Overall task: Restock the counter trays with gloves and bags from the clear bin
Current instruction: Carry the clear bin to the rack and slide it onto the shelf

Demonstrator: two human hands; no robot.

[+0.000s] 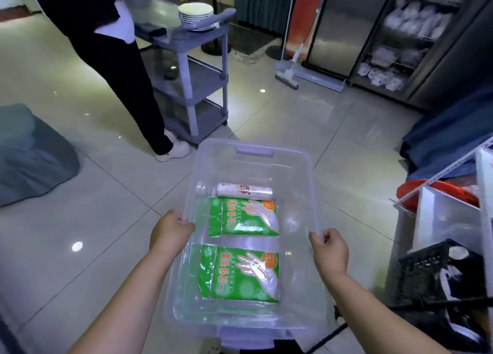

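Observation:
I hold a clear plastic bin (298,166) out in front of me, above the tiled floor. My left hand (169,232) grips its left rim and my right hand (330,249) grips its right rim. Flat on the bin's bottom lie two green packs of disposable gloves, one farther (244,217) and one nearer (241,275). A white roll of bags (244,190) lies across the far side of the packs. No counter trays are in view.
A person in dark trousers (125,68) stands ahead on the left at a grey cart (197,81) stacked with plates (196,13). A grey cushion (29,150) sits at left. Shelving, a black crate (440,271) and a red basin (437,193) crowd the right. A mop (289,76) leans by steel cabinets.

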